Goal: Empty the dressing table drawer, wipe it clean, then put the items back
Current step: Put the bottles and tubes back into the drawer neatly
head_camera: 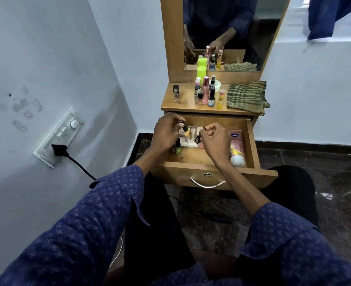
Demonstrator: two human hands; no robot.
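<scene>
Both hands are down in the open drawer (250, 141) of the dressing table (188, 104), pulled out toward the person's lap. The left hand (166, 133) has its grip closed on a small dark-capped bottle (182, 124), fingers curled round it over the drawer's left side. The right hand (214, 141) pinches a tiny dark nail-polish bottle (197, 138) between thumb and fingertips, mid-drawer. Just under the left hand, a green nail polish (178, 147) stands by the drawer's left wall, with another small bottle beside it too dim to make out. Behind the hands lie some pale packets and small items, partly hidden. Along the right wall lies a pink lotion tube (236, 148), white cap toward the front, blue label at the back.

Up top, the table already carries a crowd: a lone nail-polish bottle (176, 93) at the left, well apart from a tight cluster of small bottles and sprays (206, 91) in the middle, a neon-yellow can (201, 71) behind them against the mirror (232, 27). A folded green striped cloth (246, 96) sits at the right end. On the left wall, a switchboard (61, 135) holds a black plug (59, 150).
</scene>
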